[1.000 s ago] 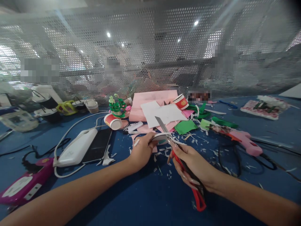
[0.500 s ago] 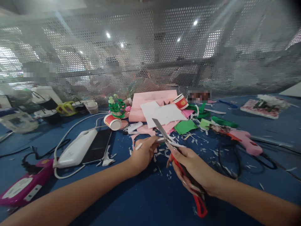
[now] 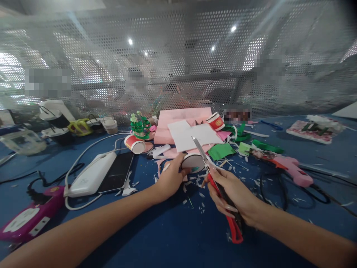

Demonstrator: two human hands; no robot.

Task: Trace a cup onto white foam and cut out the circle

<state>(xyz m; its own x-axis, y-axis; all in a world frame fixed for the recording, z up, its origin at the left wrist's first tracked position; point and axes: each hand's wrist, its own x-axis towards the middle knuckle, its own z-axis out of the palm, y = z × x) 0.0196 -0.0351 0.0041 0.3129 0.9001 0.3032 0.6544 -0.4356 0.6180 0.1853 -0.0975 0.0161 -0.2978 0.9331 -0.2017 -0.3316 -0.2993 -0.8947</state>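
Near the middle of the blue table, my left hand grips a white round paper piece with a dark rim, its thumb and fingers at the left edge. My right hand is wrapped round the red and black handles of a pair of scissors. The blades point up and to the left, across the right side of the round piece. Small white paper scraps lie on the table around both hands.
White sheets and pink card lie behind the hands. A pink glue gun is at the right. At the left are a phone, a white power bank and a purple power strip.
The white piece now shows its round face instead of a thin edge. My right hand and the scissors have shifted slightly right, with the blades looking closer together.
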